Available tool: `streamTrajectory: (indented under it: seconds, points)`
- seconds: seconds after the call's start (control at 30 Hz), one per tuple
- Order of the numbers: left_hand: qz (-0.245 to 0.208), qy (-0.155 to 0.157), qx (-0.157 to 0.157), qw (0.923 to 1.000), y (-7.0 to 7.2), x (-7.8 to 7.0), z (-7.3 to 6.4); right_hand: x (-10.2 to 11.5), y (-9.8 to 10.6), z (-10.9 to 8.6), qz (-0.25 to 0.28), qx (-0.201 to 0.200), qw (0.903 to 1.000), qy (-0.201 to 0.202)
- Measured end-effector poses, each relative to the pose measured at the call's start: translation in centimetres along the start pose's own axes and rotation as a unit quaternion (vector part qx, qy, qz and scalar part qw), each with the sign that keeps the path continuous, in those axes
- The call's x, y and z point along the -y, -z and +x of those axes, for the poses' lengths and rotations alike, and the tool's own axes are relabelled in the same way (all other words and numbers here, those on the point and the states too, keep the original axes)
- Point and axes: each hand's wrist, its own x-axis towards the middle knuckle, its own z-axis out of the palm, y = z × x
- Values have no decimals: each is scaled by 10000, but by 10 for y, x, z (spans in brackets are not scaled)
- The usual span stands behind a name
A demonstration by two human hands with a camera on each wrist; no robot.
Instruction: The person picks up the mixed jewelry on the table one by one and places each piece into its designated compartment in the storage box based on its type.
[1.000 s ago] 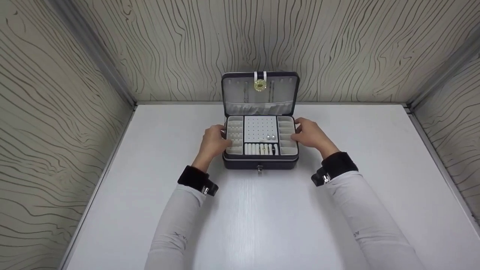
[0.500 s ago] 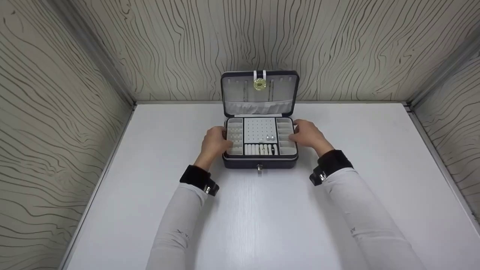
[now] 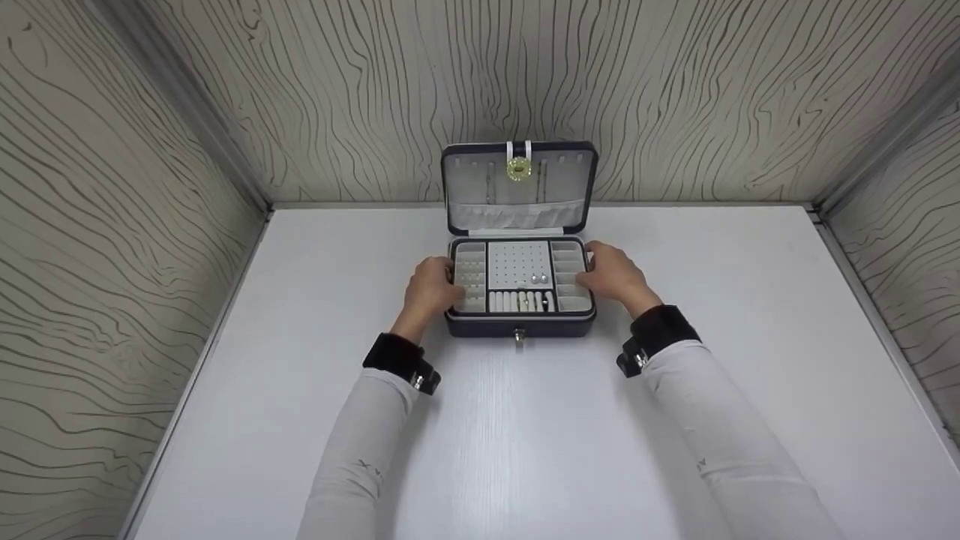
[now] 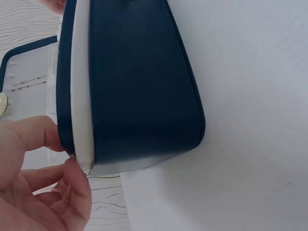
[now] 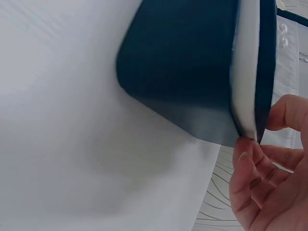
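Observation:
A dark blue jewelry box (image 3: 519, 328) stands at the table's back, its lid (image 3: 570, 187) raised. Across the top of its base lies a compartment tray (image 3: 517, 264) with a dark rim. My left hand (image 3: 430, 289) pinches the tray's left edge, thumb over the rim, fingers curled against the outside. At the opposite edge my right hand (image 3: 616, 274) does the same. Both wrist views show fingertips at the rim, above a white band and the blue box wall (image 4: 139, 86). Two pearl earrings (image 3: 539, 278) and a few rings (image 3: 536, 301) sit in the tray.
Thin necklaces (image 3: 541, 184) hang inside the lid, under a gold round clasp (image 3: 518, 169). A small metal latch (image 3: 519, 336) is on the box front. The white table (image 3: 495, 435) is bounded by patterned panels (image 3: 360, 97) behind and at both sides.
The tray has come down slightly onto the box base and a little toward me, both hands still gripping its edges. The right hand has shifted slightly left. The lid stays up.

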Motion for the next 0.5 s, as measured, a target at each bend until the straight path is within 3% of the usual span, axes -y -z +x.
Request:
streamTrajectory:
  seconds: [0.3, 0.5]
  points:
    - [155, -54, -167, 9997, -4, 6, -4, -2, -5, 0, 273, -120, 9995, -79]
    - [-68, -80, -305, 9995, -5, 7, -6, -4, -5, 0, 373, -132, 9992, -31]
